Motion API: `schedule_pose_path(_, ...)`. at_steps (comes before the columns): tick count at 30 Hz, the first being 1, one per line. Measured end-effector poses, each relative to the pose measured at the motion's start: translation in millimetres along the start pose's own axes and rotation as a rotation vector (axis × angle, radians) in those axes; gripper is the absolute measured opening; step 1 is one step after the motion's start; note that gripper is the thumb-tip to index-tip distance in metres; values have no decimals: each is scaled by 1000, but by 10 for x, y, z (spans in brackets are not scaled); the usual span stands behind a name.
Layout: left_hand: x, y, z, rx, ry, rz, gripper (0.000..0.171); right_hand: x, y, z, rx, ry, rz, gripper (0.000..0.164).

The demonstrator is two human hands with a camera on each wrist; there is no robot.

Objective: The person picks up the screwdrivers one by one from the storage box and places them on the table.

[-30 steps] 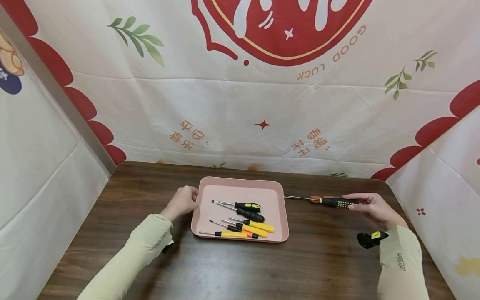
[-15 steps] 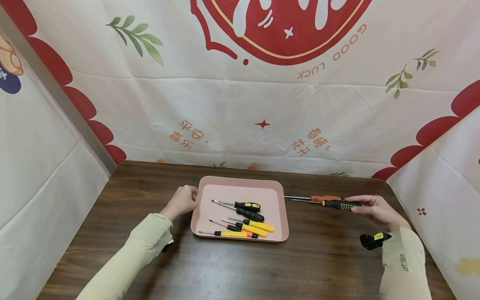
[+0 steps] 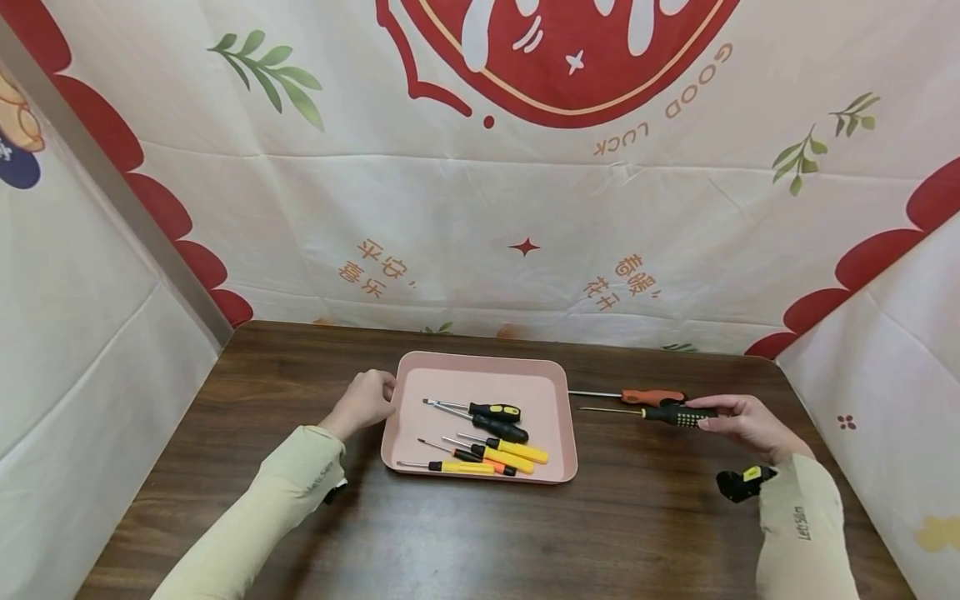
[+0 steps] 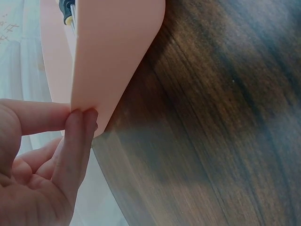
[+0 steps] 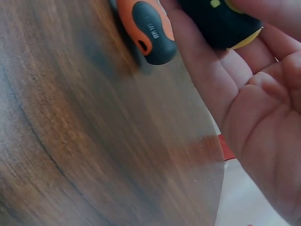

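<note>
My left hand point(image 3: 365, 403) pinches the left rim of a pink tray point(image 3: 480, 367) between thumb and fingers, as the left wrist view shows close up. At the right my right hand point(image 3: 746, 425) grips a black screwdriver with yellow dots point(image 3: 675, 414) by its handle, the shaft pointing left toward the tray. Just behind it lies an orange-and-black screwdriver point(image 3: 651, 397), its tip near the tray's right wall. In the right wrist view the held black handle point(image 5: 218, 21) shows between thumb and fingers, with the orange handle point(image 5: 148, 28) on the table beside it.
In the tray's front half lie several screwdrivers, among them a black one point(image 3: 501, 430) and a yellow one point(image 3: 510, 461). A dark wooden table point(image 3: 480, 542) bears everything. Printed cloth point(image 3: 480, 208) hangs behind the table and at both sides.
My right hand has drawn the black screwdriver toward me, apart from the orange one, which now shows more fully. The left hand and the tray stay in place.
</note>
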State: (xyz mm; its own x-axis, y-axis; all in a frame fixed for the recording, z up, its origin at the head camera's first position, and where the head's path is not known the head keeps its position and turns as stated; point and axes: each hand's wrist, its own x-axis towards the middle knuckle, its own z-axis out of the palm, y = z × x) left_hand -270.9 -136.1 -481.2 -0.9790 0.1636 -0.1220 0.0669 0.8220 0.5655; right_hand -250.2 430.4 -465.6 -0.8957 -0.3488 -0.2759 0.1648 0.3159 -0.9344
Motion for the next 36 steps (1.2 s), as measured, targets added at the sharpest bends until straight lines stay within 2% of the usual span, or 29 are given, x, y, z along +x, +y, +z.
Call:
schedule_pose_path(17, 6, -3, 2, -5, 6, -1, 30, 64, 98, 96, -48, 7, 21, 28)
schedule_pose_path(25, 7, 6, -2, -6, 8, -3, 30, 82, 131, 111, -59, -4, 0, 29)
schedule_pose_path(36, -4, 11, 0, -12, 16, 4, 30, 87, 106, 143, -153, 65, 42, 30)
